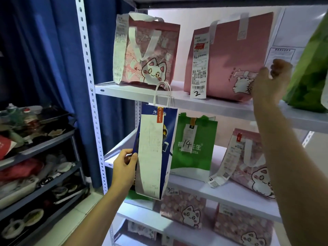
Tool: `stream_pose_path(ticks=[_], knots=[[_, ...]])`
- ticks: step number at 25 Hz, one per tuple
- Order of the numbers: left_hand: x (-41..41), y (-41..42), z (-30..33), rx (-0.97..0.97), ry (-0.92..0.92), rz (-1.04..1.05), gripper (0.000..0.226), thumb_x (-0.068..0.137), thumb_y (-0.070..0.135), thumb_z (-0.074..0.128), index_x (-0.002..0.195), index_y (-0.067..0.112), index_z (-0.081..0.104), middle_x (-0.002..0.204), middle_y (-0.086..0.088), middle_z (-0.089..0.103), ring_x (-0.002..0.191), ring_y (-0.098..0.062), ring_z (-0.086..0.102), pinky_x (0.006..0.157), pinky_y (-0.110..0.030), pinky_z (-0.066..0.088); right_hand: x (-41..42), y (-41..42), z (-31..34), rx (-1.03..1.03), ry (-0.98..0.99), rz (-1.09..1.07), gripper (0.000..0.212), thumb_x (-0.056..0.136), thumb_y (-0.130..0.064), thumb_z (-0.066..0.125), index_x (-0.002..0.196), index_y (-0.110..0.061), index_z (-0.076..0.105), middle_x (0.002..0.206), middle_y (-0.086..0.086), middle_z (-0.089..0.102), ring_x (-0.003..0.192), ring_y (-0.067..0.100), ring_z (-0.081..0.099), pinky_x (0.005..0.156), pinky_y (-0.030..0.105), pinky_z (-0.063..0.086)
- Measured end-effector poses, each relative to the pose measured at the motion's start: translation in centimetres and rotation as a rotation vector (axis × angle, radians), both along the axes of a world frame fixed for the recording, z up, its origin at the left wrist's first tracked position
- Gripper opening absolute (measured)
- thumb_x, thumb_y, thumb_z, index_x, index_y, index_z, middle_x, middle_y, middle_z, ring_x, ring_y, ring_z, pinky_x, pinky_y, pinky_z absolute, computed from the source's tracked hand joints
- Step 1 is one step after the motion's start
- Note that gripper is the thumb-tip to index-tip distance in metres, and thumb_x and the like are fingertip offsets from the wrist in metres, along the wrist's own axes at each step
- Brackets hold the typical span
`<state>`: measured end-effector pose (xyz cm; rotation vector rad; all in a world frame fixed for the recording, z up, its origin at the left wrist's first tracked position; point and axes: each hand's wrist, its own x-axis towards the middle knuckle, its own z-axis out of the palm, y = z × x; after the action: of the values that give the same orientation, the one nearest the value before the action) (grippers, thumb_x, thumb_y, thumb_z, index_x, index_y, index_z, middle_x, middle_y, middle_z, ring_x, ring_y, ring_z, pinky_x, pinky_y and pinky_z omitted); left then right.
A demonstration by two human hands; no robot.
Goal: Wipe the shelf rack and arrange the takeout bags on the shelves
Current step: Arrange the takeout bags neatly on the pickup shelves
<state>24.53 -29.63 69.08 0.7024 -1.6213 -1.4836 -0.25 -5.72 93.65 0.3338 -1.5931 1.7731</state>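
While left hand [124, 167] grips blue bag [159, 157], green bag [193, 150] reads "14".

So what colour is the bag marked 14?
Green bag with white lettering, seen in the head view.

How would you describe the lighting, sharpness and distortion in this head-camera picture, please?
Head view: the white shelf is brightly lit, nearly washed out behind the pink bag; the cart at left sits dim and soft; the upright post bows from the wide lens; the right hand looks slightly blurred.
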Motion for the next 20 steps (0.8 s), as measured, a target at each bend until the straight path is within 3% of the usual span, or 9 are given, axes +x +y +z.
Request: stream_pose_path(ticks=[2, 4, 6, 8, 11, 14, 18, 20], knots=[[0.1, 0.1, -0.8, -0.004, -0.003, 0.007, 0.011, 0.101, 0.017, 0.055, 0.103, 0.02, 0.066, 0.1, 0.0, 0.075, 0.095, -0.021, 0.069, 0.08, -0.037, 0.057, 2.5, 0.2, -2.3, 0.008, 0.133, -0.046, 0.036, 0.091, -0.02, 0.054, 0.127, -0.014, 0.055, 0.117, -0.009, 0.056, 0.111, 0.004, 0.053, 0.091, 0.008, 0.04], [0.3, 0.1, -1.5, -0.01, -0.007, 0.016, 0.012, 0.101, 0.017, 0.055, 0.101, 0.021, 0.066, 0.099, 0.001, 0.075, 0.093, -0.019, 0.07, 0.079, -0.035, 0.057, 5.2, -0.5, -5.5, 0.02, 0.196, 0.0, 0.035, 0.092, -0.02, 0.054, 0.127, -0.015, 0.054, 0.121, -0.007, 0.055, 0.113, 0.001, 0.053, 0.095, 0.01, 0.04], [0.4, 0.0, -1.9, -0.009, -0.02, 0.018, 0.012, 0.101, 0.017, 0.055, 0.101, 0.022, 0.066, 0.098, 0.003, 0.075, 0.092, -0.016, 0.07, 0.075, -0.03, 0.055, 7.9, -1.8, -8.9, 0.048, 0.151, 0.08, 0.032, 0.093, -0.019, 0.055, 0.125, -0.018, 0.054, 0.119, -0.009, 0.054, 0.111, -0.005, 0.052, 0.098, 0.013, 0.043], [0.5, -0.3, -2.2, -0.004, -0.024, 0.015, 0.012, 0.101, 0.017, 0.055, 0.1, 0.022, 0.066, 0.094, 0.005, 0.075, 0.087, -0.012, 0.071, 0.069, -0.023, 0.053, 10.3, -3.7, -12.4, 0.097, 0.062, 0.164, 0.032, 0.094, -0.014, 0.057, 0.126, -0.02, 0.054, 0.123, -0.008, 0.055, 0.114, -0.001, 0.053, 0.102, 0.019, 0.046], [0.9, -1.2, -3.1, -0.024, -0.034, 0.031, 0.011, 0.101, 0.016, 0.055, 0.099, 0.02, 0.066, 0.092, 0.004, 0.075, 0.082, -0.007, 0.07, 0.066, -0.019, 0.052, 13.7, -7.2, -18.4, 0.214, -0.113, 0.382, 0.033, 0.098, -0.009, 0.057, 0.128, -0.022, 0.054, 0.125, -0.006, 0.057, 0.114, 0.006, 0.057, 0.099, 0.027, 0.052], [1.3, -2.7, -4.2, -0.022, -0.052, 0.042, 0.011, 0.101, 0.017, 0.054, 0.103, 0.016, 0.065, 0.097, 0.0, 0.074, 0.089, -0.014, 0.07, 0.073, -0.026, 0.054, 17.2, -11.3, -24.3, 0.391, -0.325, 0.599, 0.027, 0.101, -0.018, 0.055, 0.126, -0.029, 0.054, 0.121, -0.011, 0.06, 0.108, 0.001, 0.059, 0.088, 0.023, 0.055], [1.0, -5.9, -5.0, 0.007, -0.083, -0.004, 0.012, 0.101, 0.016, 0.053, 0.104, 0.016, 0.064, 0.099, -0.005, 0.074, 0.092, -0.022, 0.07, 0.08, -0.038, 0.058, 19.3, -16.2, -28.2, 0.422, -0.425, 0.647, 0.019, 0.104, -0.027, 0.051, 0.121, -0.03, 0.057, 0.111, -0.015, 0.066, 0.098, 0.002, 0.064, 0.083, 0.029, 0.058], [0.6, -8.0, -5.1, 0.021, -0.106, -0.029, 0.012, 0.101, 0.016, 0.052, 0.1, 0.017, 0.064, 0.095, -0.003, 0.074, 0.088, -0.018, 0.069, 0.075, -0.032, 0.057, 19.0, -18.3, -28.4, 0.417, -0.439, 0.632, 0.017, 0.104, -0.027, 0.049, 0.118, -0.029, 0.059, 0.106, -0.013, 0.068, 0.094, 0.007, 0.066, 0.08, 0.031, 0.059]])
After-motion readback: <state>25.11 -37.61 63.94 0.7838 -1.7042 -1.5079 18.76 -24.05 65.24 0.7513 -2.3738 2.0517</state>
